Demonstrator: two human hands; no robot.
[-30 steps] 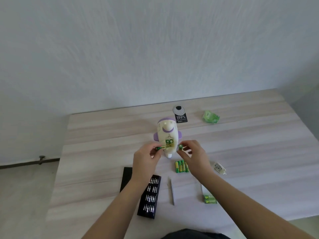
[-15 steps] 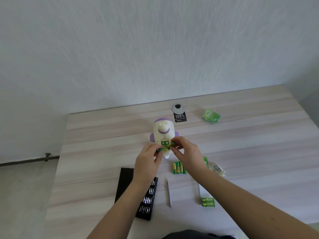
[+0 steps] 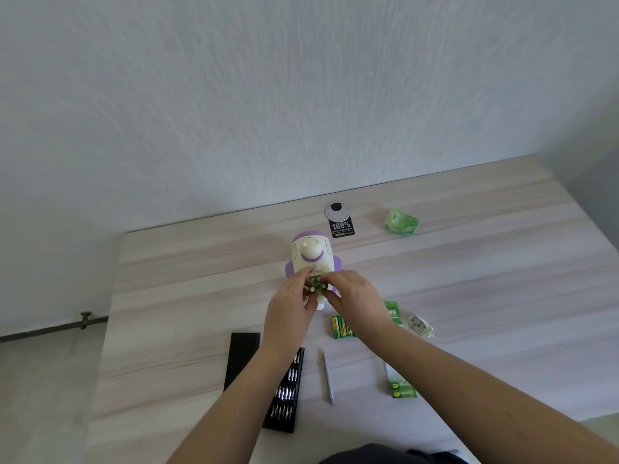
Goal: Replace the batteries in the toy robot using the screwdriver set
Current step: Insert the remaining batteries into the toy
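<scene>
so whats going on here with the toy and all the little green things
A person is fitting green batteries into the back of a white and purple toy robot lying on the table. Both the left hand and the right hand work at the open battery compartment. More loose batteries, the screwdriver and the bit case lie nearby, untouched.

it looks like a plain room set up as a small work area, possibly a home or office. a pale wood-grain table (image 3: pixel 469 262) with a round cable grommet (image 3: pixel 336 211) stands against a bare textured white wall (image 3: pixel 301 95), over a grey floor (image 3: pixel 43 380) with a dark skirting strip.
</scene>
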